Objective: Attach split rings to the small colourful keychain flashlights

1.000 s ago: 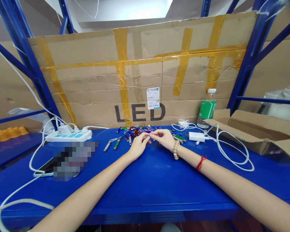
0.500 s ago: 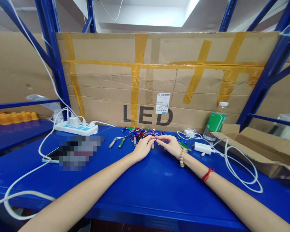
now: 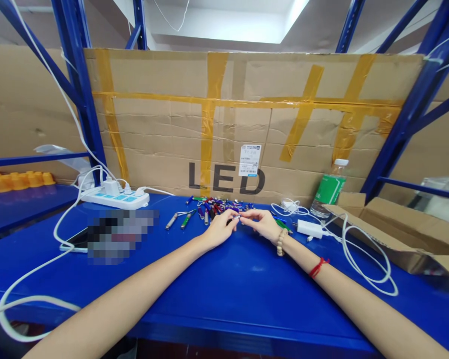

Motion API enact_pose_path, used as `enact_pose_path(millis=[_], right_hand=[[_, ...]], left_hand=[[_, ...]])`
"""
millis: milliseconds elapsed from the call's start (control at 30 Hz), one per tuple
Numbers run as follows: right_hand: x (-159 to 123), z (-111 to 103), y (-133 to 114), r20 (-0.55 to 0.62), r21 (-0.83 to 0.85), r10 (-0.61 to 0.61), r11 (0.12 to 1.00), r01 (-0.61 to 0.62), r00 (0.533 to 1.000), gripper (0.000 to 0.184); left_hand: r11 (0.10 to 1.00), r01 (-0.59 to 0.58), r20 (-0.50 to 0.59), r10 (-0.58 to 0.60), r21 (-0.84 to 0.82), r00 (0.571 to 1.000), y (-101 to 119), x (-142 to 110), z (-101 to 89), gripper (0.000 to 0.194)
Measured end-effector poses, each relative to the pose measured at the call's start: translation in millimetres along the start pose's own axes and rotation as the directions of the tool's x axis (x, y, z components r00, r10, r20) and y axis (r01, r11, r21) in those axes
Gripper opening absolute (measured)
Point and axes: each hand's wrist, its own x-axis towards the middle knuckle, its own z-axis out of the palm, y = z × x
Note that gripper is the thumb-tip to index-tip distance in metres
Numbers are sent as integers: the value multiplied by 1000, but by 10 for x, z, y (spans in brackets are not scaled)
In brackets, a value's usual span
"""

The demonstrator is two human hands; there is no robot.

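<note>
Meeting over the blue table, the left hand and right hand are both closed in a pinch: the left grips a small dark piece, the right has its fingertips at the silvery end (beads and a red string circle that wrist). The piece sits just on the near side of a pile of coloured metal tubes. Right of the hands lie a white charger and an open box; far left, a power strip; far right, a bottle before the cardboard.
</note>
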Motion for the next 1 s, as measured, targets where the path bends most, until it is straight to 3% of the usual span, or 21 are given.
enact_pose_path(millis=[200,533,800,1000], right_hand=[[-31,-34,22,39,-1,12,1000,-12,999,34],[-4,-127,-94,202,37,75,996,-84,977,44],[19,-170,49,213,-15,99,995,-98,972,39],[-12,-158,-14,226,7,107,994,-111,968,36]], left_hand=[[997,-79,66,79,-4,995,-16,-28,7,11],[996,-52,51,56,-72,997,55,-36,1,11],[998,-48,110,53,-48,993,63,-37,-9,12],[996,-87,137,91,-31,986,56,-48,-11,10]])
